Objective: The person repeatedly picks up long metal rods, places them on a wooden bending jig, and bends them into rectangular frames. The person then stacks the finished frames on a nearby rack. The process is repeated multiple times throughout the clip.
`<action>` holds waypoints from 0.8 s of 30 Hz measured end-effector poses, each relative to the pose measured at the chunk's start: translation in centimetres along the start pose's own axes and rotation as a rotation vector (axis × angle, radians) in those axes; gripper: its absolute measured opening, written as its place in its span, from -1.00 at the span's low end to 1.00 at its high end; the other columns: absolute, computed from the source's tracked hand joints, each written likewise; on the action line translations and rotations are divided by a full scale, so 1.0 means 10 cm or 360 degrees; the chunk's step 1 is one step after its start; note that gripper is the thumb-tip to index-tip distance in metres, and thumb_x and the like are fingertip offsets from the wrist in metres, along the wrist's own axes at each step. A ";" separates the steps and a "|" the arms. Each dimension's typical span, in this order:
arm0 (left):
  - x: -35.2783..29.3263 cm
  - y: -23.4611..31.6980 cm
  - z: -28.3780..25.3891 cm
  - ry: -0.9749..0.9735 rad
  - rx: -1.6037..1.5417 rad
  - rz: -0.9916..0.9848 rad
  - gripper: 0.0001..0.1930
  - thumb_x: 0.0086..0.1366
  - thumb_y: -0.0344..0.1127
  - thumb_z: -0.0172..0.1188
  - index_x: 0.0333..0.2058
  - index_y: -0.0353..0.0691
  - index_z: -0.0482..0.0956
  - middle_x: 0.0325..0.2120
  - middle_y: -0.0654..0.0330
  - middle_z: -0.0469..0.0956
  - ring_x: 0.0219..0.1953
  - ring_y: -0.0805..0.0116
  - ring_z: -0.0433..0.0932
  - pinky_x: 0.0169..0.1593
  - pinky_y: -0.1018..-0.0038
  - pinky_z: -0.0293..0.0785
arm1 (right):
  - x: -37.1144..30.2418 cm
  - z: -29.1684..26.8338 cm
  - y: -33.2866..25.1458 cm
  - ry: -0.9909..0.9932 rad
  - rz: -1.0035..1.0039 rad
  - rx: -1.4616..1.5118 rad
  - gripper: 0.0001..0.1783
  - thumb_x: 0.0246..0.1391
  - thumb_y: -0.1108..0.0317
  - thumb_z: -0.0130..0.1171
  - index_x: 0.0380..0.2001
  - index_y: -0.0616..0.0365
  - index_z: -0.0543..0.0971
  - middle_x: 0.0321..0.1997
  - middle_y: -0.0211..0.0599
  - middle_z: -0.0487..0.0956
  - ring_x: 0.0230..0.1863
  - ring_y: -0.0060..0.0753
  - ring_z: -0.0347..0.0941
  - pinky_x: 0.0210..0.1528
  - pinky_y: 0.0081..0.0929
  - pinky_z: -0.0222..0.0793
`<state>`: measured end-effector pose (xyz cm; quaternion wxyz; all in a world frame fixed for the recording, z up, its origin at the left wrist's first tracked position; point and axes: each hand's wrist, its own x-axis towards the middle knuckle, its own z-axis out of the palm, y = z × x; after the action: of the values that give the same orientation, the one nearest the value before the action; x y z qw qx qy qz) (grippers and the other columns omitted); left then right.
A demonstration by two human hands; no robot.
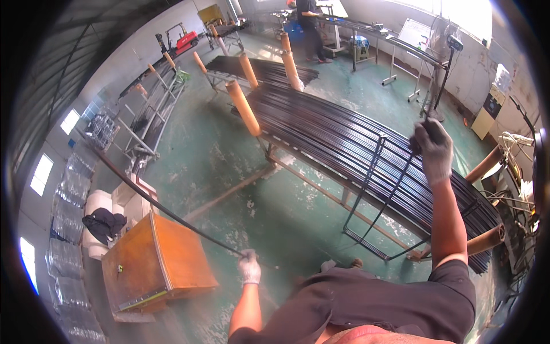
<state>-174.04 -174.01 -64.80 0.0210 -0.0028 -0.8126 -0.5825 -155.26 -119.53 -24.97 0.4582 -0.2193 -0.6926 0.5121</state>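
Note:
My left hand, in a grey glove, grips the near end of a long thin black bar that runs up and left over the floor. My right hand, also gloved, is raised and closed on the top of a black wire frame, a rectangular rack standing on its lower edge beside the cart. Behind the frame lies a big pile of long black bars on a metal cart with orange-brown cardboard posts.
A wooden box-like stand sits at my lower left with white rolls and a dark cloth beside it. More racks stand at the far left. A person works at a long bench in the back. A fan stands right.

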 end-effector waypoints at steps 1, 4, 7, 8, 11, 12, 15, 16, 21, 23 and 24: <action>0.10 0.02 -0.13 0.0117 -0.0171 -0.0068 -0.84 0.51 -0.29 0.28 -0.21 -0.27 0.64 -0.42 0.18 0.63 -0.37 0.37 0.58 -0.19 0.33 0.54 | 0.04 0.30 -0.12 -0.0029 -0.0092 0.0059 -0.84 0.43 0.37 0.27 -0.13 0.27 0.65 -0.41 -0.41 0.62 -0.42 -0.64 0.53 -0.35 -0.59 0.43; 0.29 0.38 -0.48 0.0414 -0.0683 -0.0192 -0.85 0.48 -0.29 0.27 -0.22 -0.25 0.60 -0.49 0.27 0.52 -0.48 0.41 0.48 -0.33 0.34 0.43 | 0.06 1.19 -0.11 -0.0253 -0.0347 0.0361 -0.77 0.43 0.43 0.26 0.06 0.30 0.60 -0.33 -0.43 0.63 -0.34 -0.62 0.54 -0.24 -0.59 0.46; 0.46 0.70 -1.00 0.0588 -0.0436 -0.0320 -0.84 0.42 -0.26 0.27 -0.21 -0.22 0.56 -0.48 0.32 0.47 -0.45 0.44 0.44 -0.27 0.36 0.40 | -0.16 1.98 0.18 -0.0266 -0.0243 0.0278 -0.69 0.44 0.45 0.24 0.17 0.26 0.56 -0.28 -0.33 0.71 -0.25 -0.56 0.63 -0.13 -0.49 0.56; 0.53 0.70 -1.15 0.0643 -0.0486 -0.0292 -0.84 0.40 -0.25 0.27 -0.21 -0.21 0.57 -0.46 0.33 0.46 -0.43 0.45 0.43 -0.25 0.37 0.40 | -0.28 2.16 0.39 -0.0288 -0.0174 0.0362 -0.72 0.44 0.43 0.25 0.15 0.24 0.59 -0.27 -0.30 0.72 -0.24 -0.54 0.65 -0.11 -0.47 0.57; 0.88 0.49 -1.74 0.0854 -0.0838 -0.0411 -0.88 0.35 -0.32 0.27 -0.20 -0.19 0.61 -0.36 0.35 0.47 -0.40 0.45 0.40 -0.22 0.41 0.35 | -0.73 2.66 1.12 -0.0503 -0.0134 -0.0215 -0.77 0.40 0.30 0.35 0.01 0.18 0.67 -0.23 -0.19 0.75 -0.21 -0.38 0.68 -0.07 -0.36 0.60; 0.90 0.39 -1.96 0.0852 -0.0784 -0.0303 -0.82 0.41 -0.29 0.21 -0.09 -0.21 0.63 -0.31 0.32 0.50 -0.32 0.46 0.42 -0.19 0.41 0.37 | -0.95 2.83 1.30 -0.0684 -0.0015 -0.0160 -0.77 0.38 0.26 0.38 -0.03 0.15 0.69 -0.21 -0.15 0.75 -0.19 -0.32 0.69 -0.05 -0.32 0.61; 1.09 0.82 -2.26 0.1014 -0.0473 -0.0473 -0.66 0.57 -0.12 0.08 -0.11 -0.34 0.59 -0.30 0.25 0.51 -0.23 0.38 0.45 -0.06 0.32 0.41 | -1.45 3.13 2.05 -0.1077 0.0170 -0.0520 -0.74 0.38 0.18 0.36 -0.09 0.15 0.70 -0.22 -0.19 0.75 -0.16 -0.25 0.67 -0.02 -0.22 0.58; 1.11 1.01 -2.39 0.0991 -0.0389 -0.0613 -0.61 0.59 -0.06 0.08 -0.07 -0.36 0.59 -0.23 0.17 0.53 -0.19 0.31 0.47 -0.02 0.30 0.45 | -1.59 3.26 2.28 -0.1179 0.0336 -0.0474 -0.76 0.39 0.20 0.33 -0.09 0.15 0.70 -0.22 -0.17 0.75 -0.16 -0.25 0.67 -0.01 -0.22 0.57; 1.64 1.12 -2.96 0.0851 -0.1201 -0.0558 -0.63 0.47 -0.19 0.21 0.08 -0.35 0.61 -0.11 0.12 0.67 0.00 0.14 0.67 0.13 -0.01 0.67 | -1.89 4.09 3.47 -0.1252 0.0649 -0.0387 -0.79 0.41 0.28 0.23 -0.06 0.15 0.73 -0.30 -0.13 0.75 -0.31 -0.24 0.69 -0.14 -0.23 0.59; 1.85 0.45 -3.44 0.1155 -0.1121 -0.0584 -0.77 0.47 -0.24 0.27 -0.02 -0.23 0.62 -0.28 0.21 0.60 -0.25 0.29 0.60 -0.13 0.23 0.60 | -1.81 4.59 3.30 -0.1266 0.0585 -0.0455 -0.81 0.40 0.35 0.20 -0.11 0.16 0.74 -0.36 -0.15 0.72 -0.46 -0.34 0.64 -0.32 -0.26 0.55; 1.91 0.29 -3.58 0.1311 -0.1151 -0.0567 -0.88 0.40 -0.25 0.37 -0.22 -0.11 0.64 -0.42 0.32 0.52 -0.37 0.38 0.57 -0.28 0.40 0.47 | -1.82 4.88 2.99 -0.1058 0.0792 -0.0245 -0.77 0.46 0.31 0.15 -0.19 0.21 0.72 -0.47 -0.34 0.62 -0.57 -0.44 0.51 -0.45 -0.39 0.46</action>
<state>-191.94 -207.35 -49.88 0.2350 0.3542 -0.4744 -0.7709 -193.35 -147.08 -62.35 0.0543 -0.2362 -0.7649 0.5968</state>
